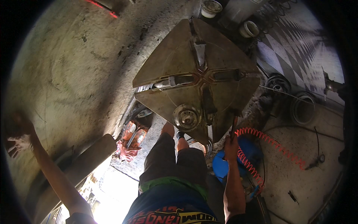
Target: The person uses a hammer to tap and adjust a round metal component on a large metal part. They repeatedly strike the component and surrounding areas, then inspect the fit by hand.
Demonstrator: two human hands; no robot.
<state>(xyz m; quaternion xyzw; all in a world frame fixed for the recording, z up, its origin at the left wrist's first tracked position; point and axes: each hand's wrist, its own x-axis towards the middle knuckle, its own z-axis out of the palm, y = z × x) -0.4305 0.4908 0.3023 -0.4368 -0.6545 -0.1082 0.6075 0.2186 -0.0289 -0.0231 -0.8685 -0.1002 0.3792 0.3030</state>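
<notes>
In front of me is a large square metal turntable (164, 63), its four corners pointing outward, with grooves and clamp jaws crossing at the centre. A round metal flange with a hole in its middle (186, 117) lies on its near left part. My right hand (231, 147) is closed around a slim reddish-brown bar (234, 128) beside the turntable's near right edge. Far to the left, my left hand (18, 143) is stretched out, fingers spread, near the stained wall-like surface (74, 63). Nothing shows in it, though shadow darkens part of it.
A red coiled air hose (276, 142) runs right of a blue rounded tank (219, 168). Orange-red parts and a cloth (130, 142) lie left of my legs. Two small tubs (211, 8) stand beyond the turntable. Round rims (302, 108) rest at the right.
</notes>
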